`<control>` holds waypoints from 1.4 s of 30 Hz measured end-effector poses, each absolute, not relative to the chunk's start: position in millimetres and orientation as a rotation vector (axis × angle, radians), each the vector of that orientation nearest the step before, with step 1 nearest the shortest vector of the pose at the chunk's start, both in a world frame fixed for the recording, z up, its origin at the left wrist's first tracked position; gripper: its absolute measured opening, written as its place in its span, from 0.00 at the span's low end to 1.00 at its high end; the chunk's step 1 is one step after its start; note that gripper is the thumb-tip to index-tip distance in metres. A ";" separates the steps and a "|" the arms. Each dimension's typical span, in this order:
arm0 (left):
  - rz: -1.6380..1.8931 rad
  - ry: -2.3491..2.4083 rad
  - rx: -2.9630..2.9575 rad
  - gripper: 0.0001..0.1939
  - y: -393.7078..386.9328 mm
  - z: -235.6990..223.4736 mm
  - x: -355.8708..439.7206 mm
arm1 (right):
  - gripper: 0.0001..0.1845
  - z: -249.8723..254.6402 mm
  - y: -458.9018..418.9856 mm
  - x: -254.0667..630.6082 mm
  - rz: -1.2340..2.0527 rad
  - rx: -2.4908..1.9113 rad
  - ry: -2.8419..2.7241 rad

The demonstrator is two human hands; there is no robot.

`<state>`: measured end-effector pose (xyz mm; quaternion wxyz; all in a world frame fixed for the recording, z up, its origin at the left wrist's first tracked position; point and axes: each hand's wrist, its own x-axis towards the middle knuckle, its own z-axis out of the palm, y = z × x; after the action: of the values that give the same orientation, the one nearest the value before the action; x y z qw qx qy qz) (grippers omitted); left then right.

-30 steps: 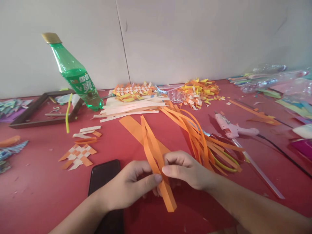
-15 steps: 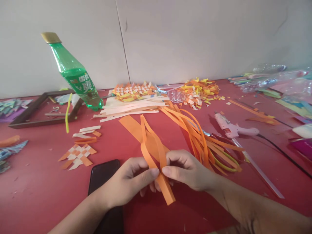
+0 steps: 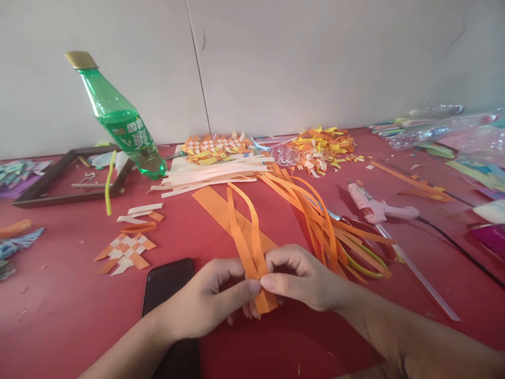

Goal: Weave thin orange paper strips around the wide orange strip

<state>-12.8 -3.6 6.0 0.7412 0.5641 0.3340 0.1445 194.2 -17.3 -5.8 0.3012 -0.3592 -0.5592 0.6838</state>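
Observation:
An orange paper strip (image 3: 240, 237) is bent into a long narrow loop, its free ends pointing toward me. My left hand (image 3: 224, 292) pinches it from the left between thumb and fingers. From the right, my right hand (image 3: 294, 276) pinches the same strip, its thumb tip almost touching the left thumb. Some fingertips are hidden behind the paper. Just beyond my hands a wider orange paper piece (image 3: 213, 208) lies flat on the red table (image 3: 236, 352). A black phone (image 3: 168, 281) is partly under my left forearm.
Left are a woven orange-and-white paper piece (image 3: 128, 251), a dark frame (image 3: 59, 199) and a green bottle (image 3: 124, 121). Pale strips (image 3: 213, 173) lie at the back, near a heap of paper scraps (image 3: 325, 147). Rightward are loose orange strips (image 3: 315, 210) and a corded glue gun (image 3: 374, 208).
The free ends have drawn up toward my fingers, showing less below them. The loop has narrowed and shifted slightly at its upper part. My hands stay nearly in place.

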 end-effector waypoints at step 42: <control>0.338 0.773 1.238 0.21 -1.5 7.9 -10.3 | 0.14 -8.2 -18.7 189.0 1.673 -0.849 -1.539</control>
<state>-10.3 -1.5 7.9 0.7323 0.5626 0.3515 0.1536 189.0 -18.7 -8.2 0.3501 -0.3277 -0.5941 0.6458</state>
